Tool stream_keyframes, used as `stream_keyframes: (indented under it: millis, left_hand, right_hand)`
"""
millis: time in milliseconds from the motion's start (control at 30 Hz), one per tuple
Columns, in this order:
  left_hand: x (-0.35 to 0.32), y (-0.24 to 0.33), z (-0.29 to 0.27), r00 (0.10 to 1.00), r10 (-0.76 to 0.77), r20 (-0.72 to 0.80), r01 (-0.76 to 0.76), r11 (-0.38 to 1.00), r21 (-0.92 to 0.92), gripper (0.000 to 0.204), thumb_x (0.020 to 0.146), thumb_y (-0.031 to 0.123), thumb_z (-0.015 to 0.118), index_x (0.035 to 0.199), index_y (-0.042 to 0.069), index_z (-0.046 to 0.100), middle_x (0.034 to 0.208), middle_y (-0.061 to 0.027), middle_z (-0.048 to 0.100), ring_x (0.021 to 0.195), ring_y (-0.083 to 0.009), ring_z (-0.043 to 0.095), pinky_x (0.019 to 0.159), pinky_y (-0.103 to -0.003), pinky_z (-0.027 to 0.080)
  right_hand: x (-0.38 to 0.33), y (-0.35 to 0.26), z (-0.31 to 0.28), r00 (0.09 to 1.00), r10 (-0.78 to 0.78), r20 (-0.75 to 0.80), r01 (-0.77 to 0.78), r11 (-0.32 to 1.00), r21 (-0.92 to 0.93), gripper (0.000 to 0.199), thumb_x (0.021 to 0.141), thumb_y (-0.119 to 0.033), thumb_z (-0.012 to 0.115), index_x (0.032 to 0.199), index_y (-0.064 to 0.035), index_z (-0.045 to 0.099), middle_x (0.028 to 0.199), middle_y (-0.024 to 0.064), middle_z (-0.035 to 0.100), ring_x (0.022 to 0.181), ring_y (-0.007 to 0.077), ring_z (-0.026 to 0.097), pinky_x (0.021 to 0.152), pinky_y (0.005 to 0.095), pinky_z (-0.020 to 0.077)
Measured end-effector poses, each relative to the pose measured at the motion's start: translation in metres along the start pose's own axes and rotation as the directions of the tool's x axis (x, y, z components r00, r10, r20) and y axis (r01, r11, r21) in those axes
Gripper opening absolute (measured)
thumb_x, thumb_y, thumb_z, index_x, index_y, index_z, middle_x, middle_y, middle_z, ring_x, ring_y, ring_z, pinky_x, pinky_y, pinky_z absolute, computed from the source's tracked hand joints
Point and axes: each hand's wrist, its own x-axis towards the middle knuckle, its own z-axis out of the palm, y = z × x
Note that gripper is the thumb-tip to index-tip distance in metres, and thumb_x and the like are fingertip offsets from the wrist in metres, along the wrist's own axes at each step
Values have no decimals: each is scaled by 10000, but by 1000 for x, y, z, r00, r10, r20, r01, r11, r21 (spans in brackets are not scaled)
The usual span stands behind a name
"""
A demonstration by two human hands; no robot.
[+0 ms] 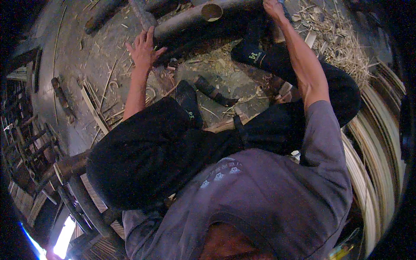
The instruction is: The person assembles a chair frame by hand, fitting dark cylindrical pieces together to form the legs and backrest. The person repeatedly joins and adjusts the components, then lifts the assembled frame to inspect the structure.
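A thick rounded log [186, 24] lies crosswise in front of me at the top of the view, with a pale round cut or hollow [212, 12] on its upper side. At the log's left end is my left hand [145, 50], fingers spread, its fingertips by a smaller branch-like piece [142, 14]. Whether it presses on the wood I cannot tell. My right hand [274, 8] is closed near the log's right end, at the picture's top edge. A bluish bit shows beside it, but what it grips is mostly hidden.
Wood shavings [331, 43] are heaped at the far right. Long pale strips [372, 160] curve along my right side. Between my feet lies a dark short piece [214, 92]; another stick [63, 99] lies left. Wooden frames [80, 203] stand at the lower left.
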Motion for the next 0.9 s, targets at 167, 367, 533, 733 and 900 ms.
stream_keyframes:
  millis: [167, 367, 533, 733, 900]
  left_hand:
    - [-8, -2, 14, 999, 3, -51, 0, 998, 62, 902, 679, 398, 766, 1431, 269, 286, 1373, -75, 451, 1247, -289, 435, 1006, -613, 259]
    - [-1, 3, 15, 998, -4, -64, 4, 1000, -8, 892, 618, 252, 821, 1384, 285, 366, 1339, -48, 458, 1223, -268, 438, 997, -551, 280]
    - [-2, 0, 17, 999, -29, -37, 29, 999, -22, 865, 659, 276, 790, 1401, 299, 345, 1353, -42, 452, 1245, -262, 420, 994, -563, 276]
    - [4, 3, 16, 999, -15, -29, 15, 999, -30, 888, 627, 249, 819, 1386, 275, 359, 1338, -74, 459, 1240, -274, 421, 980, -559, 271]
    - [-6, -7, 17, 999, -42, -22, 42, 999, -21, 881, 633, 265, 814, 1387, 270, 359, 1330, -74, 453, 1233, -278, 428, 978, -575, 270]
  right_hand:
    - [10, 9, 8, 994, -106, 18, 107, 994, -28, 580, 963, -507, 281, 990, -45, 632, 885, 248, 618, 906, 434, 580, 755, 493, 441]
    - [10, 12, 7, 997, -14, -76, 8, 996, -91, 575, 971, -471, 270, 1090, -13, 598, 1032, 266, 605, 1019, 420, 556, 849, 473, 444]
    - [-48, -39, 21, 809, -338, -480, 233, 935, -266, 461, 944, -431, 415, 1051, -35, 625, 1045, 222, 622, 1000, 421, 571, 811, 455, 464]
    - [-236, -111, 116, 777, -519, 357, 559, 829, -11, 443, 873, -386, 566, 1209, -99, 545, 1170, 149, 563, 1101, 339, 546, 882, 449, 473]
    - [-303, -169, 123, 658, -308, 687, 452, 891, -34, 618, 817, -421, 639, 1322, -140, 419, 1168, 235, 508, 1000, 417, 575, 783, 494, 501]
